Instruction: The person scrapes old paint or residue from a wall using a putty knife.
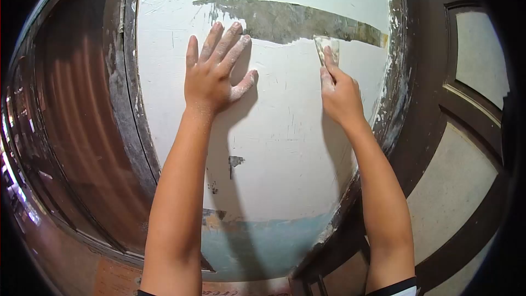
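Note:
A white-coated wall panel (285,104) fills the middle of the view, with a bare grey strip (290,19) across its upper part. My left hand (219,71) lies against the white surface just below the strip's left end, fingers spread and dusted white. In my right hand (341,90) is a flat scraper (327,44), its wide edge touching the lower border of the grey strip. The index finger presses along the scraper's face.
Dark frames border the panel, with a brown door with curtain-like folds (82,109) at left and a dark panelled door (427,104) at right. Lower down, the wall has a blue-green band (274,244).

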